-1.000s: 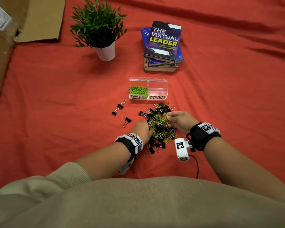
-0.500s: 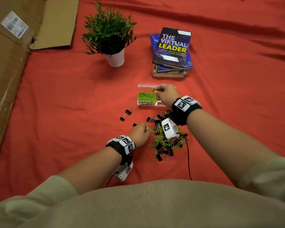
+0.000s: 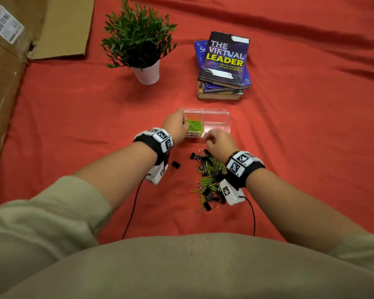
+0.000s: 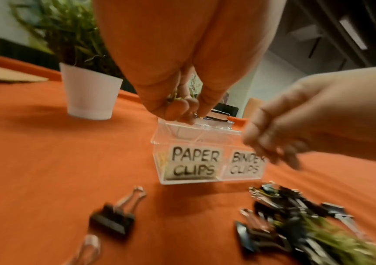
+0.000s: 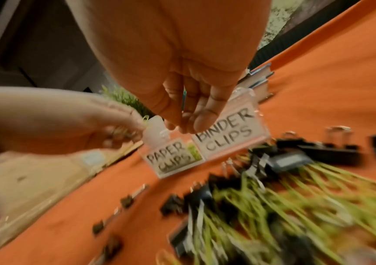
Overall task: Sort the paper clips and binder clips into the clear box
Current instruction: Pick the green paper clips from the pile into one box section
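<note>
Both hands have swapped: left hand (image 3: 175, 126) now pinches green clips over the box (image 3: 216, 113), right hand (image 3: 219, 140) curled, apparently empty, just before it. Loose clips may spill outside.

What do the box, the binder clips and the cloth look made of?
Box: clear glossy plastic, probably acrylic; the cloth shows through its walls. Binder clips: black bodies with shiny wire handles, likely metal. Cloth: matte orange-red fabric, creased into soft folds.
</note>
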The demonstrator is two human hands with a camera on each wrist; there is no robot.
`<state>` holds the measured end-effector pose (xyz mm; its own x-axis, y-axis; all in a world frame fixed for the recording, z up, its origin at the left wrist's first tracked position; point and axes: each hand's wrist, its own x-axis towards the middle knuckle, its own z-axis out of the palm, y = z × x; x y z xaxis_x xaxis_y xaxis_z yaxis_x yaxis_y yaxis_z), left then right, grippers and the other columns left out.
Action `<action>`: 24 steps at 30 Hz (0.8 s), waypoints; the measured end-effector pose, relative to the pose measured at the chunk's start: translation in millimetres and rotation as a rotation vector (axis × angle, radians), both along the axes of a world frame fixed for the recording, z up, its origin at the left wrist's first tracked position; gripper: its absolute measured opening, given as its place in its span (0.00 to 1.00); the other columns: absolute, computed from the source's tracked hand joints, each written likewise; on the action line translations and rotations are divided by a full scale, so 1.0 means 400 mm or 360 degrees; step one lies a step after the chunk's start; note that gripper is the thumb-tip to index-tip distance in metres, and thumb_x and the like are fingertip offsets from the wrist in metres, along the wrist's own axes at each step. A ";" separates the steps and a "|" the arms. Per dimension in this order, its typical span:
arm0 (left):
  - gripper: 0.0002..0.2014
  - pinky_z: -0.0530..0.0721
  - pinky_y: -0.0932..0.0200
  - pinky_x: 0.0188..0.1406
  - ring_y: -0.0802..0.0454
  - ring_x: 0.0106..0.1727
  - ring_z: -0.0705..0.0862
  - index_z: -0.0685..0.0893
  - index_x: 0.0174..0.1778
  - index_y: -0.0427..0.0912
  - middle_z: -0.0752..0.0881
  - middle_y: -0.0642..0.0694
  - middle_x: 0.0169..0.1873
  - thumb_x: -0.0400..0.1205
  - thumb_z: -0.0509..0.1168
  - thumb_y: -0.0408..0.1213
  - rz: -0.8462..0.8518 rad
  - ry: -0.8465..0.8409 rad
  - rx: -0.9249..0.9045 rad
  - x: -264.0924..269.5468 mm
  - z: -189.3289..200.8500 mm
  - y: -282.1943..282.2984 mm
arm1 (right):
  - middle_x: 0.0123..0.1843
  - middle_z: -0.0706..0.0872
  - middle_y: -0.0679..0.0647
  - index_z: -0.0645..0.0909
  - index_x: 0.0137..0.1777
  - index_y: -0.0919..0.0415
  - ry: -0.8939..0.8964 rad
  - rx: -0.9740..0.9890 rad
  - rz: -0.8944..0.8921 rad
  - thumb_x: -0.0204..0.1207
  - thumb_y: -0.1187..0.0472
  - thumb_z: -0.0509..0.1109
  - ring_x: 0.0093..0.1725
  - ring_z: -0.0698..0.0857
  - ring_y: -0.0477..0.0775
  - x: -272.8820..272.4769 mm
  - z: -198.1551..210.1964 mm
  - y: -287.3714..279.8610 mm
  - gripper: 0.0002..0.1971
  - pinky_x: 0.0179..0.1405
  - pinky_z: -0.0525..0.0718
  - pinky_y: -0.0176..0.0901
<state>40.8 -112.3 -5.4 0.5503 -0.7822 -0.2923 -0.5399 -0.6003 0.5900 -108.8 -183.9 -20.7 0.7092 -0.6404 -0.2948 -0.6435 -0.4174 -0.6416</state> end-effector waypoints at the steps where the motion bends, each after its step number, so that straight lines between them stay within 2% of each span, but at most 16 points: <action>1: 0.04 0.71 0.56 0.39 0.41 0.45 0.81 0.77 0.49 0.36 0.83 0.36 0.43 0.82 0.59 0.31 -0.0050 -0.0063 0.0038 0.011 -0.002 -0.022 | 0.53 0.86 0.57 0.84 0.54 0.60 0.0104 -0.0026 0.0085 0.77 0.68 0.62 0.42 0.83 0.52 -0.023 -0.012 0.015 0.11 0.42 0.82 0.39; 4: 0.08 0.78 0.51 0.49 0.37 0.54 0.83 0.79 0.54 0.34 0.84 0.34 0.53 0.81 0.61 0.32 -0.0204 -0.0209 0.0172 0.030 -0.013 -0.068 | 0.63 0.76 0.57 0.78 0.64 0.60 0.0375 -0.0172 0.0368 0.76 0.60 0.68 0.63 0.76 0.56 -0.071 -0.055 0.054 0.17 0.64 0.80 0.49; 5: 0.09 0.80 0.50 0.51 0.37 0.55 0.83 0.80 0.54 0.35 0.84 0.34 0.55 0.81 0.63 0.34 -0.0255 -0.0237 0.0214 0.031 -0.016 -0.076 | 0.63 0.74 0.56 0.77 0.66 0.60 0.0411 -0.0191 0.0398 0.76 0.60 0.69 0.66 0.74 0.57 -0.080 -0.068 0.062 0.19 0.66 0.79 0.52; 7: 0.11 0.82 0.49 0.55 0.38 0.57 0.82 0.80 0.57 0.36 0.84 0.36 0.57 0.81 0.66 0.37 -0.0341 -0.0281 0.0236 0.027 -0.023 -0.080 | 0.60 0.73 0.55 0.77 0.62 0.61 0.0349 -0.0190 0.0356 0.74 0.61 0.70 0.63 0.75 0.57 -0.095 -0.081 0.072 0.17 0.62 0.80 0.51; 10: 0.13 0.81 0.48 0.59 0.40 0.61 0.81 0.80 0.59 0.38 0.83 0.39 0.59 0.80 0.66 0.38 -0.0435 -0.0341 0.0085 0.006 -0.022 -0.059 | 0.49 0.77 0.50 0.77 0.53 0.59 0.0164 -0.0017 0.0084 0.74 0.62 0.72 0.48 0.79 0.51 -0.110 -0.080 0.069 0.10 0.48 0.80 0.43; 12: 0.11 0.81 0.49 0.58 0.43 0.61 0.80 0.81 0.58 0.41 0.82 0.42 0.58 0.80 0.65 0.38 -0.0458 -0.0404 -0.0050 -0.024 -0.021 -0.028 | 0.41 0.79 0.47 0.78 0.49 0.56 0.0063 0.0167 -0.0139 0.72 0.63 0.73 0.39 0.78 0.47 -0.120 -0.082 0.055 0.09 0.40 0.77 0.37; 15: 0.07 0.82 0.52 0.53 0.47 0.58 0.78 0.82 0.53 0.43 0.80 0.46 0.54 0.81 0.64 0.38 -0.0597 -0.0392 -0.0097 -0.081 -0.047 0.026 | 0.38 0.80 0.49 0.78 0.42 0.52 -0.0062 0.0399 -0.0422 0.69 0.64 0.76 0.35 0.79 0.47 -0.142 -0.081 0.021 0.10 0.35 0.82 0.41; 18: 0.10 0.81 0.54 0.53 0.47 0.60 0.78 0.82 0.58 0.46 0.79 0.47 0.55 0.82 0.63 0.39 -0.0774 -0.0311 0.0088 -0.127 -0.091 0.074 | 0.35 0.77 0.50 0.78 0.42 0.52 -0.0027 0.0454 -0.0534 0.71 0.67 0.74 0.34 0.78 0.50 -0.170 -0.076 -0.016 0.09 0.29 0.80 0.41; 20: 0.14 0.80 0.50 0.56 0.45 0.63 0.76 0.80 0.64 0.47 0.78 0.44 0.57 0.82 0.64 0.39 -0.0808 -0.0298 0.0200 -0.139 -0.114 0.091 | 0.37 0.78 0.50 0.80 0.45 0.54 0.0067 0.0259 -0.0496 0.71 0.67 0.72 0.38 0.79 0.53 -0.181 -0.069 -0.039 0.08 0.33 0.77 0.40; 21: 0.15 0.80 0.48 0.58 0.44 0.64 0.76 0.80 0.65 0.47 0.78 0.43 0.57 0.82 0.64 0.39 -0.0796 -0.0303 0.0224 -0.139 -0.121 0.096 | 0.41 0.80 0.52 0.81 0.47 0.55 0.0147 0.0084 -0.0435 0.71 0.66 0.71 0.44 0.80 0.55 -0.183 -0.064 -0.048 0.07 0.38 0.78 0.40; 23: 0.14 0.81 0.46 0.59 0.42 0.64 0.76 0.80 0.64 0.46 0.78 0.42 0.56 0.82 0.63 0.38 -0.0716 -0.0333 0.0231 -0.129 -0.128 0.103 | 0.53 0.80 0.55 0.82 0.53 0.56 0.0252 -0.0224 -0.0280 0.73 0.65 0.68 0.58 0.76 0.57 -0.180 -0.061 -0.052 0.10 0.56 0.76 0.45; 24: 0.13 0.81 0.45 0.58 0.41 0.63 0.76 0.81 0.62 0.44 0.78 0.41 0.56 0.82 0.63 0.37 -0.0657 -0.0357 0.0225 -0.120 -0.130 0.105 | 0.56 0.78 0.55 0.83 0.56 0.56 0.0243 -0.0296 -0.0209 0.74 0.66 0.67 0.61 0.73 0.56 -0.173 -0.058 -0.046 0.12 0.62 0.73 0.46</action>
